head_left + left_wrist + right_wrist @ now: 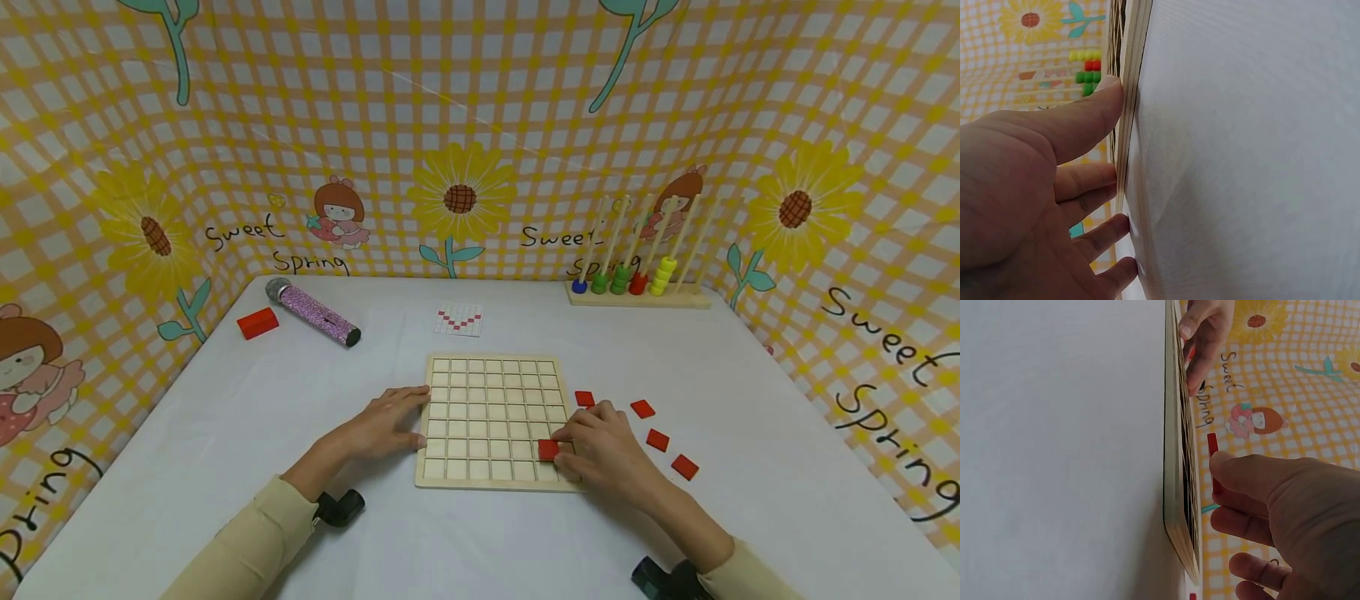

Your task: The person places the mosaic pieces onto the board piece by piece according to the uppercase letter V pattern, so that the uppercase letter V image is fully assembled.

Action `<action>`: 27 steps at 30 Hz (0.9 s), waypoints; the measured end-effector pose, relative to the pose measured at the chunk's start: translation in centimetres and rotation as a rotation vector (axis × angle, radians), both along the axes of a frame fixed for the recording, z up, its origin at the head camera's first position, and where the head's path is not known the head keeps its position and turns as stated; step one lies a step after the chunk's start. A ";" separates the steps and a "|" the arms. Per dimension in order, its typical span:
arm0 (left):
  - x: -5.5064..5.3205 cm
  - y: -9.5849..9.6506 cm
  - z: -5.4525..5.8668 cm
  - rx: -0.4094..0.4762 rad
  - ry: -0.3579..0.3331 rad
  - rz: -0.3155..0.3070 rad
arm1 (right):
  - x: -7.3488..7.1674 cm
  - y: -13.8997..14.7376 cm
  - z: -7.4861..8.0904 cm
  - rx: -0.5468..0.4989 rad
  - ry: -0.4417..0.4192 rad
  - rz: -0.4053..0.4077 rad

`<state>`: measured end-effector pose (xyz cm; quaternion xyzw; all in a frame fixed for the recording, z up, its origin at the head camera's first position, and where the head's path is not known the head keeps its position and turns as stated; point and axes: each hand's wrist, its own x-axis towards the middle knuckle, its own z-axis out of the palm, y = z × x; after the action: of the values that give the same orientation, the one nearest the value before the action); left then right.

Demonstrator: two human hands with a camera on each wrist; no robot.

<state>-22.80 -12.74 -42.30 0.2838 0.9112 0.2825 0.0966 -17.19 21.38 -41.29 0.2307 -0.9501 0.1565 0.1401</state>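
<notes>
Pinching red tile [548,450] above board [477,411]: right hand [606,454]; left hand [381,425] touching board's edge.

Solid red on thin square tiles [548,450] and a rectangular block [257,323]; pale tan, gridded, on the square wooden board [477,411]. Glittery pinkish purple along the cylindrical microphone [318,315], grey-headed, black-ended. Blue, green, red and yellow in round beads [659,282] on a pale wooden rack [637,301]. Red-squared V on a small white card [458,320]. Yellow-and-tan gingham with sunflowers [461,199] across the white fabric backdrop [405,108]; plain beige on cloth sleeves [247,529].
</notes>
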 end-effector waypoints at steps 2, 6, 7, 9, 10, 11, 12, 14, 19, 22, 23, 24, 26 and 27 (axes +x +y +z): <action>0.0 0.0 0.0 0.000 0.000 0.000 | -0.1 -0.4 0.0 0.004 -0.011 -0.009; -0.1 0.1 0.0 -0.007 0.001 0.001 | -0.2 -1.0 0.1 0.021 -0.013 -0.024; -0.1 0.1 0.0 -0.010 0.002 0.003 | -0.2 -1.1 0.1 0.021 -0.011 -0.027; -0.1 0.1 0.0 -0.013 0.001 0.005 | -0.2 -1.3 0.1 0.017 0.001 -0.022; -0.1 0.1 0.0 -0.013 0.000 0.006 | -0.2 -1.3 0.1 0.009 0.004 -0.019; -0.1 0.1 0.0 -0.014 -0.002 0.007 | -0.2 -1.4 0.1 0.001 0.009 -0.013; -0.1 0.1 0.0 -0.014 -0.004 0.008 | -0.2 -1.5 0.0 -0.007 0.010 -0.009; -0.1 0.1 0.0 -0.013 -0.009 0.010 | -0.2 -1.7 -0.1 -0.020 0.015 0.002; -0.1 0.2 0.0 -0.011 -0.017 0.013 | -0.3 -2.3 -0.2 -0.016 0.003 -0.005; 0.0 0.2 0.0 -0.011 -0.018 0.010 | -0.4 -2.7 -0.2 0.001 0.002 -0.010; 0.0 0.2 -0.1 -0.010 -0.018 0.009 | -0.5 -2.8 -0.2 0.005 0.002 -0.009; 0.0 0.2 -0.1 -0.009 -0.018 0.008 | -0.5 -3.0 -0.3 0.011 0.002 -0.008; 0.0 0.2 -0.1 -0.007 -0.015 0.004 | -0.6 -3.1 -0.3 0.014 0.003 -0.001; 0.0 0.2 -0.1 -0.008 -0.013 0.003 | -0.6 -3.2 -0.3 0.016 0.006 0.001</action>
<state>-22.81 -12.57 -42.37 0.2803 0.9120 0.2811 0.1033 -17.78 18.14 -41.56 0.2330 -0.9507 0.1485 0.1409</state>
